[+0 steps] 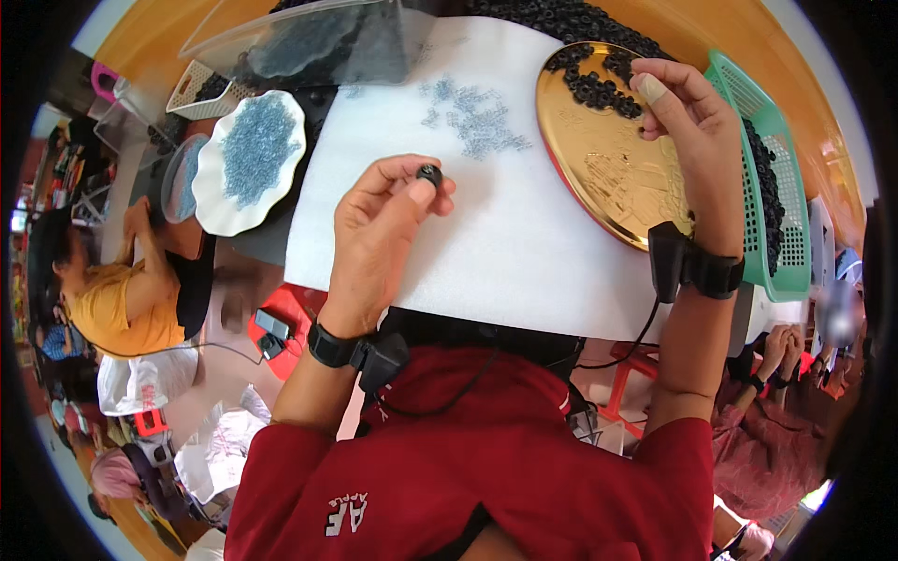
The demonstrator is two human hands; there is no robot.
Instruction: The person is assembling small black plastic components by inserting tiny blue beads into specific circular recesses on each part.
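Hands over white foam sheet (524, 234). Left hand (383, 234) pinches small black ring (429, 174) between thumb and fingertips, mid-sheet. Right hand (697, 131), fingers curled, reaches black rings (599, 86) on gold tray (608, 178), right of left hand.

A wooden table (150, 33) carries a white foam sheet (524, 243) spread across its middle. On the sheet lie a scatter of small bluish parts (477, 117) and a round gold tray (608, 159) with black rings (599, 84) on it. Off the sheet's left edge sit a white scalloped dish (245, 210) of bluish parts, a clear plastic bag (309, 37) and a white basket (192, 89); a green basket (781, 215) stands at the right.
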